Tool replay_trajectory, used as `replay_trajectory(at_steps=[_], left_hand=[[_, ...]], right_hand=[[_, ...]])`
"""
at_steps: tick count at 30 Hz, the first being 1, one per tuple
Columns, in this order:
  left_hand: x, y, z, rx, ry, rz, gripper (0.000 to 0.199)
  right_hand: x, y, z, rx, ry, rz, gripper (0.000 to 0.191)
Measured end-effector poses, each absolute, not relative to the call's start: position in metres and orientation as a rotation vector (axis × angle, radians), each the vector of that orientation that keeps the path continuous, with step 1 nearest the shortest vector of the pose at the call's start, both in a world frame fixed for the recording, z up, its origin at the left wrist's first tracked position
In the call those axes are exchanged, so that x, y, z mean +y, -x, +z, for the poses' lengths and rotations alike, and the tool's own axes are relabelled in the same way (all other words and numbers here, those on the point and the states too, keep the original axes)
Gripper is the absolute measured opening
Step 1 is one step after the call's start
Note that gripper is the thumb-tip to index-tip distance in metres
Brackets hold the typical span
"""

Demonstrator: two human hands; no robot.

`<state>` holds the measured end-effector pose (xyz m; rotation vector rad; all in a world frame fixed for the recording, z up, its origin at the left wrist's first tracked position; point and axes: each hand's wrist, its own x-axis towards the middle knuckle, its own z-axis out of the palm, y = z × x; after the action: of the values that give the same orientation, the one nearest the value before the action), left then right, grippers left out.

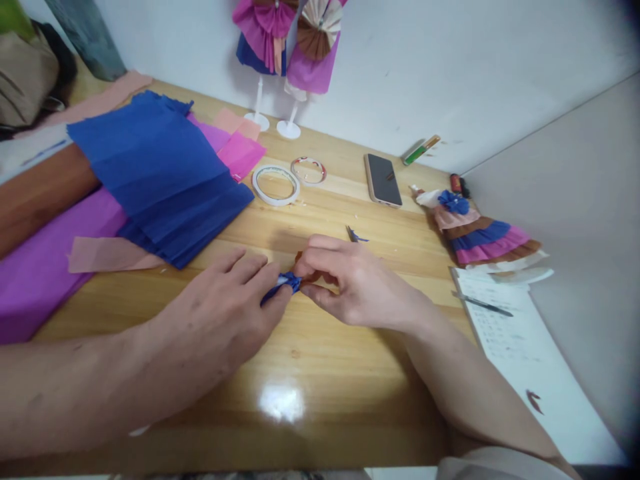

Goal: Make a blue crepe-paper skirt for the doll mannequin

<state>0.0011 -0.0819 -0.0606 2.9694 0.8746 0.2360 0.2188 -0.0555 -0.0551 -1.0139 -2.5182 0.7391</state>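
Note:
Near the middle of the table, my left hand (240, 293) pinches a small gathered piece of blue crepe paper (289, 285) between thumb and fingers. A pale strip shows on the blue paper. My right hand (345, 280) meets it from the right, its thumb and fingertips closed on a small piece of brown paper (299, 257) that is mostly hidden by the fingers. The two pieces touch or nearly touch; whether they are joined I cannot tell. Just beyond my right hand, a dark pointed tool tip (350, 233) lies beside a blue scrap (359, 237).
Blue sheets (165, 167) overlap purple paper (45, 280) and brown paper (45, 193) at left. Farther back are a tape roll (256, 190), a second roll (324, 175) and a phone (383, 180). At right lie a layered paper dress (490, 237), a notebook (520, 353) and a pen (487, 306).

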Motion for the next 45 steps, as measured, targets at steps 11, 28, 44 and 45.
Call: replay_trajectory(at_steps=[11,28,44,45], left_hand=[[-0.083,-0.002,-0.063,0.865,-2.997,0.144,0.024],[-0.084,-0.002,-0.065,0.874,-3.028,0.181,0.023],[-0.084,-0.003,-0.064,0.871,-3.017,0.153,0.023],[-0.084,-0.003,-0.064,0.878,-3.015,0.152,0.023]], right_hand=[[-0.058,-0.215,-0.056,-2.412,1.132,0.788,0.016],[-0.063,-0.206,-0.058,-2.312,1.26,0.721,0.018],[-0.066,-0.205,-0.06,-2.412,1.226,0.642,0.013],[-0.066,-0.204,-0.062,-2.423,1.228,0.609,0.014]])
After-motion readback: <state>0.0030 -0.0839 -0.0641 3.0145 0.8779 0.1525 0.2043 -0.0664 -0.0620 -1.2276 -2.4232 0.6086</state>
